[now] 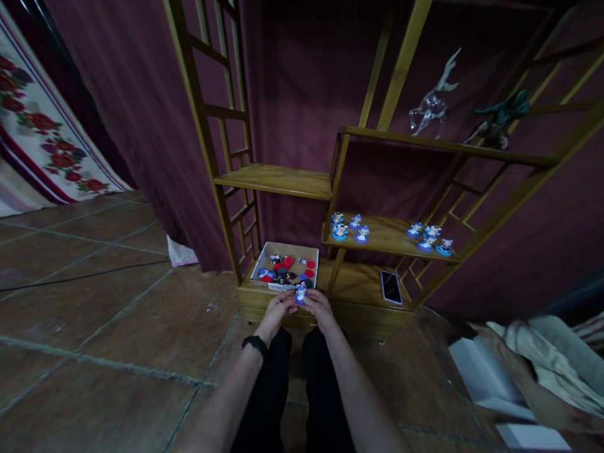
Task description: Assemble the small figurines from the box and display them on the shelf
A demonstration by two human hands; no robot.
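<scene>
A small blue and white figurine point(301, 293) is held between both hands, just in front of a wooden shelf unit. My left hand point(278, 309) pinches it from the left; a black band sits on that wrist. My right hand point(319, 306) grips it from the right. Just behind the hands, a shallow cardboard box point(265, 259) on the bottom shelf holds several small figurines and red round bases. More blue figurines point(348, 228) stand in two groups on the middle shelf point(387, 236).
A phone point(391, 286) lies face up on the bottom shelf point(358, 283). A clear deer ornament point(431, 104) and a dark green ornament point(500, 119) stand on the upper shelf. White boxes point(481, 377) and cloth point(552, 358) lie at right. Tiled floor spreads left.
</scene>
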